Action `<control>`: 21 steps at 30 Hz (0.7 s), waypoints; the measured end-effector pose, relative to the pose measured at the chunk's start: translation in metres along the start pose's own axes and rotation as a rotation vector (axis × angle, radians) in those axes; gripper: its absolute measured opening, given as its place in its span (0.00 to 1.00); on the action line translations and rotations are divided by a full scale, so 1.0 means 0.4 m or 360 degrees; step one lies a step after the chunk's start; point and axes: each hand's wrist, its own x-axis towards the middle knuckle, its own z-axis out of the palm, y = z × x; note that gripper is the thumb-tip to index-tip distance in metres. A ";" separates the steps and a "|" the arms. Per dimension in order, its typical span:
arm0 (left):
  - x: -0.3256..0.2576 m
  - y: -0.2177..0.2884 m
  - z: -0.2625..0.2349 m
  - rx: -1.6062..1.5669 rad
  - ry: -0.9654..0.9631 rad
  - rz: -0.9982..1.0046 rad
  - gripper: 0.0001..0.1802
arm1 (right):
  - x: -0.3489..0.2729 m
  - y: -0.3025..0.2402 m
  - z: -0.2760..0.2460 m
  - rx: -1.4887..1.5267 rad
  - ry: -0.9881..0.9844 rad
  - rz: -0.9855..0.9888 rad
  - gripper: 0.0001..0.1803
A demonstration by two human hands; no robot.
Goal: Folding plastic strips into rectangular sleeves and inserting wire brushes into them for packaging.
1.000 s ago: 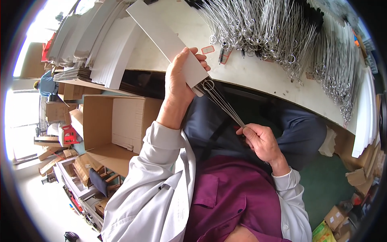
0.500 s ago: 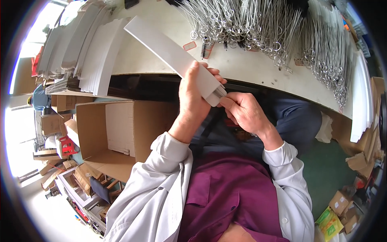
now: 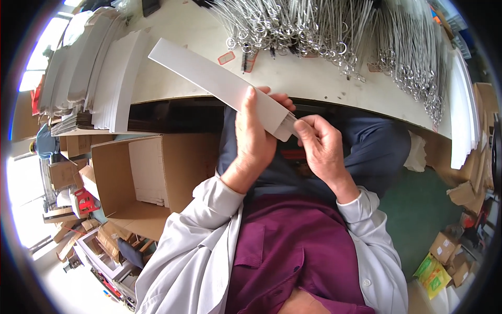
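A long, narrow white box (image 3: 204,75) lies tilted across my left hand (image 3: 254,123), its far end pointing up and left over the table edge. My left thumb presses on its upper face, and the fingers wrap round the far side. At the near end the box is open, with a flap sticking out and the ends of thin metal-looking rods (image 3: 291,122) showing in the mouth. My right hand (image 3: 323,144) is closed at that mouth, thumb and fingers pinched on the rod ends or the flap; which of these is hidden by the fingers.
On the pale table (image 3: 172,26) lie many wire brushes (image 3: 298,26) with ring ends. Flat white boxes (image 3: 112,78) are stacked at the left, more white strips (image 3: 465,115) at the right. An open cardboard carton (image 3: 167,172) holding white boxes stands left of my legs.
The white box has tipped to a flatter slant, its far end now lower in view. My right hand has shifted slightly right at the box's mouth. The whole view has moved a little.
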 end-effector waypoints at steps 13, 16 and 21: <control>-0.093 0.022 -0.008 0.0757 -0.0473 -0.0505 0.31 | 0.050 0.037 -0.061 0.0076 -0.0159 0.0073 0.26; -0.136 0.113 -0.026 0.1770 -0.0834 -0.0229 0.19 | 0.052 0.040 -0.124 -0.0075 -0.0259 0.0116 0.25; -0.111 0.201 0.040 0.3011 -0.1164 0.1320 0.40 | 0.036 -0.019 -0.146 -0.0096 -0.0442 0.0269 0.25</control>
